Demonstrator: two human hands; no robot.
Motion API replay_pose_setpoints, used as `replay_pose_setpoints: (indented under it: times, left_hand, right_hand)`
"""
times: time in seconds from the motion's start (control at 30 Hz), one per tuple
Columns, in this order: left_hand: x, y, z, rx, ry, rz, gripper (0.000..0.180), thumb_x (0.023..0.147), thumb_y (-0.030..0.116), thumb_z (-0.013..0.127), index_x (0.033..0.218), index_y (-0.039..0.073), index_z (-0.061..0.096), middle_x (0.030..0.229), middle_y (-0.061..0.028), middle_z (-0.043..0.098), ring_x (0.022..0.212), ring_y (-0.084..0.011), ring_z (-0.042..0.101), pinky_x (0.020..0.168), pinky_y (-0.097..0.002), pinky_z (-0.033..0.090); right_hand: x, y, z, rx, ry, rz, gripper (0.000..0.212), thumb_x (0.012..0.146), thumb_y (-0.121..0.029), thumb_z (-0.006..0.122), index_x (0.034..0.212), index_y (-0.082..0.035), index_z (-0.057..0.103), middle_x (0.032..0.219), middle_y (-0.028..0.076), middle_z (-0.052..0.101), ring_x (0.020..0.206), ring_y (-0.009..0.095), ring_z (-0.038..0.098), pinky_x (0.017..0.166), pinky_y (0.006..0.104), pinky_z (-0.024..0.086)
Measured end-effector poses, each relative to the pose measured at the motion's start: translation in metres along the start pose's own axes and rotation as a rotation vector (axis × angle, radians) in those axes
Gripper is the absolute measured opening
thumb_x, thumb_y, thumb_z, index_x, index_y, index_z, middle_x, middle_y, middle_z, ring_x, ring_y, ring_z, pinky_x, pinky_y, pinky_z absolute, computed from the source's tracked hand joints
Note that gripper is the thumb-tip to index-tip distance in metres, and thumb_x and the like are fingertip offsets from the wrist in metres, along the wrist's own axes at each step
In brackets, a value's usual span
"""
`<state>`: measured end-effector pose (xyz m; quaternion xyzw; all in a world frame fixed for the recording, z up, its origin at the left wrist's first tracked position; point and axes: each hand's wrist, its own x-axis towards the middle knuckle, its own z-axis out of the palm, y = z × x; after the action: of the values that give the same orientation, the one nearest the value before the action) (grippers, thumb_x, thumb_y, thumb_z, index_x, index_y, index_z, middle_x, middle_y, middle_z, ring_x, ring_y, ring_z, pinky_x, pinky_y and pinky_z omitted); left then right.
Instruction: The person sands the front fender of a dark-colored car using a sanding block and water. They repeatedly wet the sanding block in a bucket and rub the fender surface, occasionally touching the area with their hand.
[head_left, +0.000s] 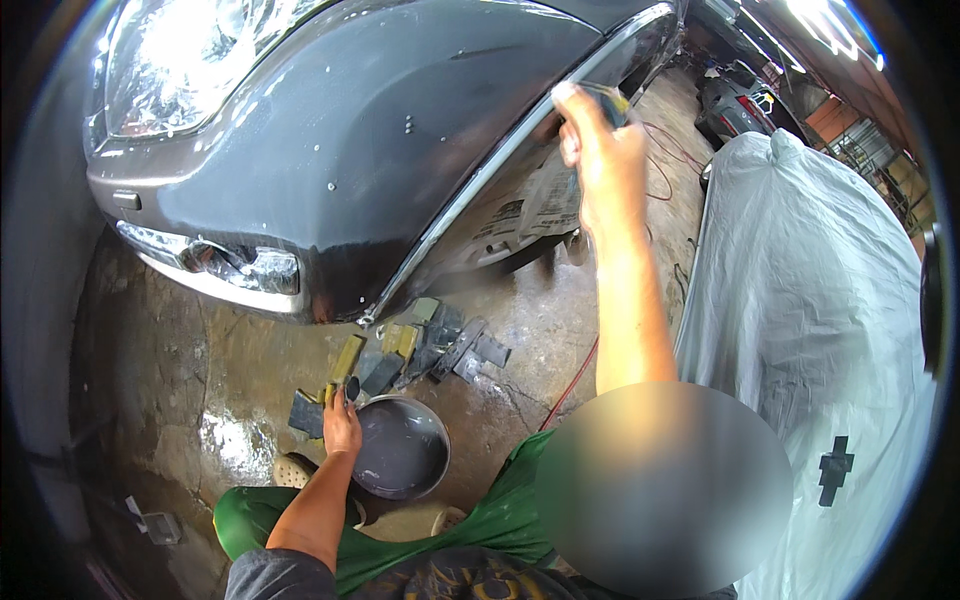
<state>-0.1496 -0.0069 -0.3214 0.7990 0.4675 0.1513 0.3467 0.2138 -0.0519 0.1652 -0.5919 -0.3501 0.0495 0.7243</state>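
Observation:
My right hand (603, 150) is raised at the wheel-arch edge of a dark car bumper (400, 130). Its fingers close round a small dark block with a yellow edge (608, 103), partly hidden by the hand. Low on the left, my left hand (342, 424) is beside the rim of a bucket (441, 432) holding grey liquid. Its fingers are bent together round something small, dark and yellowish that I cannot make out. Several dark and yellowish blocks (383, 372) lie on the wet floor just beyond the bucket.
A headlight (185, 70) sits at the bumper's upper left, a lower lamp (240, 262) beneath it. Printed paper (535, 210) hangs inside the wheel arch. Grey plastic sheeting (800, 270) covers something large at the right. A red hose (572, 385) crosses the floor; another car (740, 105) stands behind.

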Motion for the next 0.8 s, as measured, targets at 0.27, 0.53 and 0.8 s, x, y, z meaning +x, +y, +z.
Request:
replay_pose_setpoints:
  times: [0.27,0.53,0.8]
  left_hand:
    - [0.001,0.003,0.002,0.019,-0.010,-0.017,0.043,0.103,0.012,0.054,0.145,0.004,0.051,0.148,-0.0248,0.051,0.136,-0.0444,0.049,0.114,-0.0470,0.042]
    - [0.000,0.001,-0.006,0.025,-0.004,-0.031,0.042,0.103,0.013,0.053,0.144,0.002,0.052,0.147,-0.0245,0.051,0.137,-0.0436,0.049,0.115,-0.0463,0.041]
    - [0.002,0.000,-0.006,0.010,-0.032,-0.001,0.044,0.104,0.014,0.052,0.146,0.002,0.050,0.149,-0.0246,0.050,0.138,-0.0437,0.047,0.115,-0.0464,0.040]
  right_hand:
    - [0.046,-0.016,-0.023,-0.027,0.003,-0.127,0.021,0.090,-0.021,0.077,0.078,-0.008,0.066,0.063,-0.007,0.053,0.054,0.003,0.043,0.052,0.0231,0.032]
    - [0.015,0.005,-0.007,-0.131,-0.012,-0.019,0.024,0.090,-0.025,0.079,0.081,-0.007,0.066,0.066,-0.005,0.057,0.053,0.004,0.048,0.050,0.0239,0.036]
    - [0.082,-0.015,-0.028,0.071,0.142,-0.100,0.021,0.087,-0.022,0.079,0.080,-0.010,0.064,0.063,-0.006,0.053,0.051,0.005,0.046,0.048,0.0221,0.034]
